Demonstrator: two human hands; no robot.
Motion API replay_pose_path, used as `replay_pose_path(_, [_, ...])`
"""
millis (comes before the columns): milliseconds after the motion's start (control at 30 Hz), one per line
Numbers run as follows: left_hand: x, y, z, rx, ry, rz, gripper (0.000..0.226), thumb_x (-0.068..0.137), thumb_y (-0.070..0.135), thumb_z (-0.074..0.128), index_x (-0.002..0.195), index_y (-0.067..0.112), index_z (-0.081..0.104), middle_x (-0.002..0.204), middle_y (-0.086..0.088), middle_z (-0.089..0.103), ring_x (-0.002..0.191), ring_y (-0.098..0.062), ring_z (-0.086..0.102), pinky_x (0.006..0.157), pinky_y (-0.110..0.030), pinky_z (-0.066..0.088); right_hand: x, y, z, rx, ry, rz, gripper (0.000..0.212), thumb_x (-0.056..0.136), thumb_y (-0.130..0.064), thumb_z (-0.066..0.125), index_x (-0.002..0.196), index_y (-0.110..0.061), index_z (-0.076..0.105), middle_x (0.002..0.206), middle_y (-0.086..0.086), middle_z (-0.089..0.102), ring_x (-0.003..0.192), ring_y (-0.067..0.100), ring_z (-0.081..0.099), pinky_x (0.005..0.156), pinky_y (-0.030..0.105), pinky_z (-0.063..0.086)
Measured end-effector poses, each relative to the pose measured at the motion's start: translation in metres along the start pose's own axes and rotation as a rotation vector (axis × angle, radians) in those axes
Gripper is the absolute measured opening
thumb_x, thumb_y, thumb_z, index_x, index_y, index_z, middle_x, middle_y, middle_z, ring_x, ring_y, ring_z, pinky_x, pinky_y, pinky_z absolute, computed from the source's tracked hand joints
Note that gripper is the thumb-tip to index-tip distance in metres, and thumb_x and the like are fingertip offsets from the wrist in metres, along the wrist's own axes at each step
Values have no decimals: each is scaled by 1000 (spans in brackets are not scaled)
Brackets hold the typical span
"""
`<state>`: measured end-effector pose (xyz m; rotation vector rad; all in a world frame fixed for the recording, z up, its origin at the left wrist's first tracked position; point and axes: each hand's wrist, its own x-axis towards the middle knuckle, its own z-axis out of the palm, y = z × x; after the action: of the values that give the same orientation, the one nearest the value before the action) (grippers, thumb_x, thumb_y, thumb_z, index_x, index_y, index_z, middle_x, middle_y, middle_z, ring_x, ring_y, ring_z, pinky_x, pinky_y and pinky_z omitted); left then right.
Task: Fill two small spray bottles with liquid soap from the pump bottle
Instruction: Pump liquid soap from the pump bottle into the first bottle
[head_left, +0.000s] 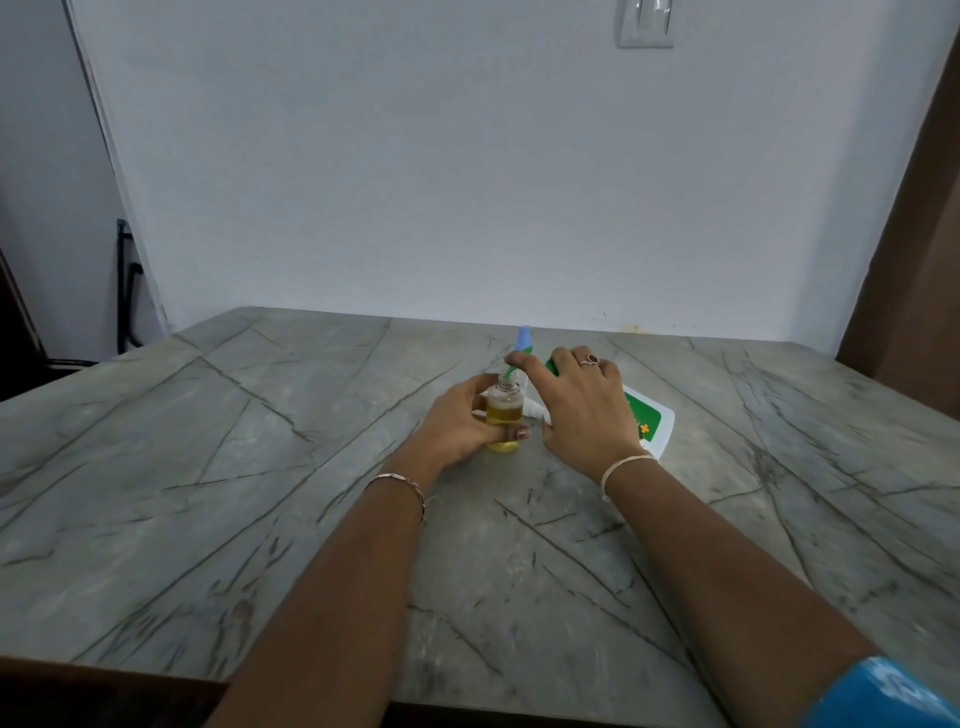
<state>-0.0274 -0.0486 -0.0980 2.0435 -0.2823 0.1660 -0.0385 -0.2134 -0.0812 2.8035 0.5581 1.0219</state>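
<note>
The small spray bottle (503, 415) stands upright on the grey veined desk (260, 467), a little past its middle; it is clear, uncapped, and holds yellow liquid up to near its shoulder, with a paler frothy band on top. The left hand (460, 423) grips it from the left, its fingers (511, 431) curled round the lower body and the thumb up near the neck.

The pump bottle (647, 415) leans over towards the small bottle from the right; its body is white, and what is inside cannot be seen. Its green spout (511, 371) reaches down to the open mouth of the small bottle. The right hand (582, 405) lies over the green pump head, fingers curled round it, the forefinger stretched along the spout and the thumb low on the near side; a ring sits on one finger.

The label (641, 413) on the pump bottle is green with a small orange cross; no writing on it can be read.

Just behind the small bottle stands a second spray bottle (523, 340) with a pale blue cap on; its body is mostly hidden, so its contents cannot be told. A white piece (535, 410) lies between the two hands; what it is cannot be told.
</note>
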Motion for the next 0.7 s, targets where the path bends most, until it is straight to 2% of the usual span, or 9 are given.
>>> replay_pose_path(167, [-1,1,0,5,2,11,73,66,26,86,130,25,51,124,-5,63,114,-21,59,102,-42,47,2,-2,1,3,22,2,77,78,-23,67,140,-36,23,118,7,53,114,30,47,96,44,38])
replay_pose_path(267, [-1,1,0,0,7,8,72,67,24,86,130,24,51,124,-4,64,113,-19,59,101,-37,47,0,-1,1,-1,10,-5,80,79,-22,67,142,-37,19,118,8,52,114,30,47,97,44,38])
replay_pose_path(500, [1,1,1,26,10,3,76,66,28,86,134,23,50,129,-6,61,118,-22,56,104,-42,46,-4,2,0,-17,-5,-10,85,81,-22,66,143,-39,10,121,8,51,115,30,47,98,45,38])
replay_pose_path(700, [-1,2,1,19,5,-1,75,68,25,85,134,23,49,128,-4,61,118,-21,55,101,-34,45,2,-2,4,-13,19,2,78,77,-23,67,138,-36,20,120,7,52,116,31,46,97,45,38])
